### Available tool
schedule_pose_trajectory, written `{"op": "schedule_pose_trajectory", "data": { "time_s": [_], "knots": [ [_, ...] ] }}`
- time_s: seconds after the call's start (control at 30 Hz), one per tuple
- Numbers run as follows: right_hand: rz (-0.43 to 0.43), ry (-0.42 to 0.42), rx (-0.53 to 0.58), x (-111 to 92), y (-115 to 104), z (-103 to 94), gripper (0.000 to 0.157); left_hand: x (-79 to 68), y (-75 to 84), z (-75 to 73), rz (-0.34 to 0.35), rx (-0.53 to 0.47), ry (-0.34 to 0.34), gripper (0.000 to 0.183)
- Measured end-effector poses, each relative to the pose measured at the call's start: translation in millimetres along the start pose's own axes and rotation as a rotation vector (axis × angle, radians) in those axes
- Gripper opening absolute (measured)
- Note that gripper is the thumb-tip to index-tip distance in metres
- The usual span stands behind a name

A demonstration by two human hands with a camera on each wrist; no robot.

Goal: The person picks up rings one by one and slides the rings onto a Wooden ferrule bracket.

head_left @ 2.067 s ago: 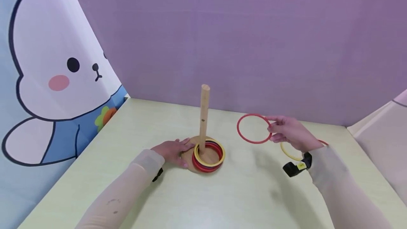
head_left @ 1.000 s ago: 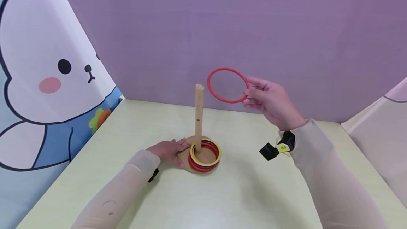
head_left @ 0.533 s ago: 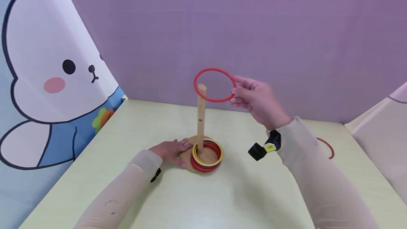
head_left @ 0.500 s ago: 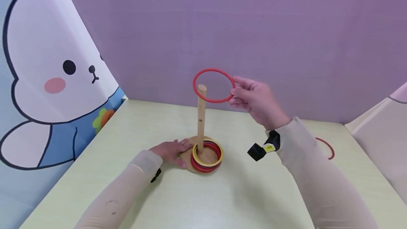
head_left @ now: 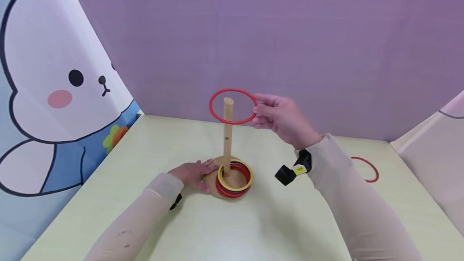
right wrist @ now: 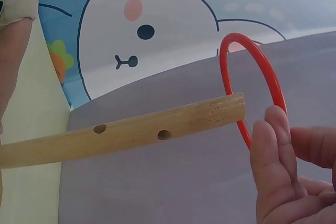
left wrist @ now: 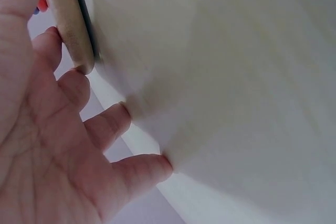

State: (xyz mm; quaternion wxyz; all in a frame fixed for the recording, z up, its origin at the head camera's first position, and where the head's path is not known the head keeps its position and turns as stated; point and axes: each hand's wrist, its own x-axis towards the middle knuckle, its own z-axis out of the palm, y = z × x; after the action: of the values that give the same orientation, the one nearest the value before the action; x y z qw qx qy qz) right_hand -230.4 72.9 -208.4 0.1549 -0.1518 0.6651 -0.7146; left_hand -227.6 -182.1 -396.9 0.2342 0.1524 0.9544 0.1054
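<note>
My right hand (head_left: 284, 118) pinches a thin red ring (head_left: 232, 123) by its right side, thumb and fingers on the rim. The ring is held roughly level at the top of an upright wooden post (head_left: 227, 144), whose tip shows inside the ring's circle. In the right wrist view the post (right wrist: 126, 129) has two small holes, and the red ring (right wrist: 227, 66) overlaps its end. My left hand (head_left: 190, 174) rests on the left of the round wooden base (head_left: 214, 180), fingers spread. The left wrist view shows fingertips at the base's edge (left wrist: 79, 45) and on the table.
Several stacked rings lie around the post's foot, a yellow ring (head_left: 251, 172) on top of dark and red ones. Another red ring (head_left: 377, 172) lies at the table's right, partly behind my right sleeve. A purple cloth wall (head_left: 308, 51) stands behind the table (head_left: 163, 132).
My right hand has carried the red ring up and left from the table's right side, then slightly down at the post's top. My left hand has stayed on the base.
</note>
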Motion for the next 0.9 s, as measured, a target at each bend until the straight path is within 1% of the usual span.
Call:
{"op": "schedule_pose_trajectory", "data": {
  "time_s": [0.1,0.27,0.5,0.73,0.9],
  "knots": [
    [0.023,-0.011,-0.001,1,1,0.9,0.049,0.7,-1.4,1.4,0.015,0.009,0.002,0.084],
    [0.06,-0.013,-0.007,2,4,1.7,0.049,2.5,-2.5,3.1,0.016,0.011,0.002,0.085],
    [0.066,-0.017,-0.003,3,7,0.4,0.05,2.4,-2.4,1.1,0.022,0.02,0.003,0.084],
    [0.083,-0.011,0.018,4,14,-0.4,0.05,1.4,-1.0,-0.5,0.006,0.0,-0.004,0.084],
    [0.1,-0.008,0.003,5,20,0.5,0.05,0.8,-1.0,-0.5,-0.007,0.001,-0.008,0.084]
  ]
}}
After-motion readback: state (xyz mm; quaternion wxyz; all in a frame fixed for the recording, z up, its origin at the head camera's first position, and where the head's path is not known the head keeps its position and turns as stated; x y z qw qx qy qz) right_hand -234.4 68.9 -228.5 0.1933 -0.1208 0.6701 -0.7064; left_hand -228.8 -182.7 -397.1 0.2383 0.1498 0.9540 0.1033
